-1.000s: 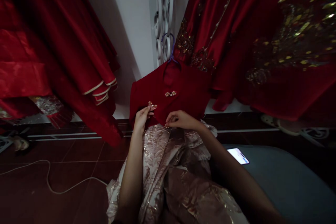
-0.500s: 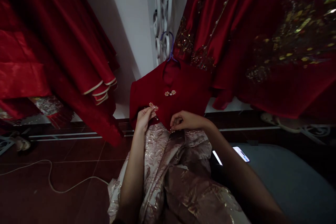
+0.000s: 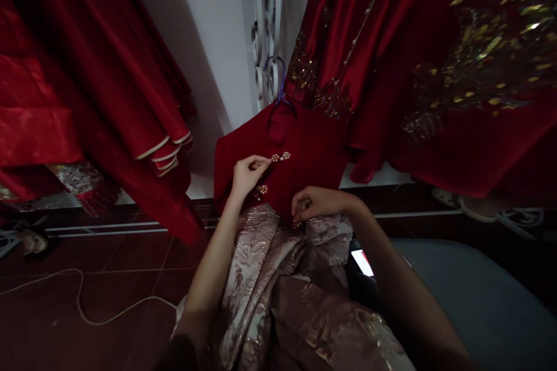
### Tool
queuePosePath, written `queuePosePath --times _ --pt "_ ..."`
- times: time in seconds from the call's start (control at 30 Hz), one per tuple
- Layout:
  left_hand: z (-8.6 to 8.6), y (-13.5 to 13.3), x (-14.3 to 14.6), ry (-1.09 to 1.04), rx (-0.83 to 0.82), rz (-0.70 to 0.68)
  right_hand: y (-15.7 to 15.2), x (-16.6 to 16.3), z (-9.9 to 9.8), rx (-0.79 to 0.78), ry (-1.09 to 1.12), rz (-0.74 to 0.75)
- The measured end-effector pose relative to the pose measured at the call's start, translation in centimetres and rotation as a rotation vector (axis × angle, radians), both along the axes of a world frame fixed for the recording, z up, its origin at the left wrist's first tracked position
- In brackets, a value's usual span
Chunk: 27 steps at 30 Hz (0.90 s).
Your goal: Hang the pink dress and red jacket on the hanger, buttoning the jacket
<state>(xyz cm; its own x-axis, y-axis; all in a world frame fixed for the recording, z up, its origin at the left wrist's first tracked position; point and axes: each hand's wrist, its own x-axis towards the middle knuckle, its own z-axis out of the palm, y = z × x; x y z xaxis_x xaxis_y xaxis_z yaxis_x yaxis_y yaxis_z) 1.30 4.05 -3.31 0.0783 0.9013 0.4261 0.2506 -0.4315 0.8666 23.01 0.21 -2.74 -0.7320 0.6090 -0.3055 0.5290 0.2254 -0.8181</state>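
A small dark red top (image 3: 313, 153) hangs on a purple hanger (image 3: 275, 72) in front of me. It carries pearl clasps: an upper one (image 3: 281, 156) and a lower one (image 3: 261, 189). My left hand (image 3: 247, 174) has its fingers curled, fingertips pinching the red cloth just left of the upper clasp. My right hand (image 3: 315, 204) is closed on the top's lower edge, by another small clasp (image 3: 296, 224). Below lies a pink and gold brocade skirt (image 3: 278, 284) across my lap.
Long red gowns hang at the left (image 3: 87, 87) and right (image 3: 435, 69), the right one with gold sequins. A lit phone (image 3: 362, 262) lies on a grey cushion (image 3: 478, 301). A white cable (image 3: 82, 301) runs over the dark tiled floor. White wall behind.
My left hand has risen from the lower clasp to beside the upper clasp. My right hand has slid slightly right and down along the hem. The view has shifted a little.
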Motion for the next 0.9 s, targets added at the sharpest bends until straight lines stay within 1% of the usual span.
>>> queuePosePath --times 0.07,0.13,0.2,0.27,0.37,0.47,0.57,0.7,0.8,0.9 --pt "1.8 0.6 0.5 0.325 0.211 -0.034 -0.1 0.7 0.2 -0.051 -0.024 0.027" --pt "3.0 1.0 1.1 0.613 0.340 -0.020 -0.1 1.3 0.4 -0.081 -0.040 0.044" --pt "3.7 1.4 1.6 0.808 0.399 -0.018 -0.2 1.8 0.6 -0.092 -0.061 0.044" --pt "4.1 1.9 1.9 0.907 0.446 -0.044 -0.3 2.3 0.9 -0.106 -0.078 0.036" --pt "4.6 2.4 2.0 0.932 0.510 -0.118 -0.3 2.9 1.0 -0.131 -0.087 0.028" --pt "5.2 2.3 1.7 0.879 0.520 -0.159 -0.2 3.2 1.0 -0.129 -0.090 0.021" --pt "5.5 1.9 1.3 0.858 0.501 -0.104 -0.1 3.2 1.0 -0.109 -0.094 0.032" --pt "5.2 1.5 1.4 0.896 0.498 -0.045 -0.2 3.1 1.0 -0.100 -0.098 0.039" --pt "5.1 1.6 1.7 0.897 0.497 -0.049 -0.2 3.0 0.9 -0.099 -0.111 0.033" --pt "5.2 1.9 2.1 0.874 0.485 -0.084 -0.1 2.9 0.8 -0.089 -0.117 0.038"
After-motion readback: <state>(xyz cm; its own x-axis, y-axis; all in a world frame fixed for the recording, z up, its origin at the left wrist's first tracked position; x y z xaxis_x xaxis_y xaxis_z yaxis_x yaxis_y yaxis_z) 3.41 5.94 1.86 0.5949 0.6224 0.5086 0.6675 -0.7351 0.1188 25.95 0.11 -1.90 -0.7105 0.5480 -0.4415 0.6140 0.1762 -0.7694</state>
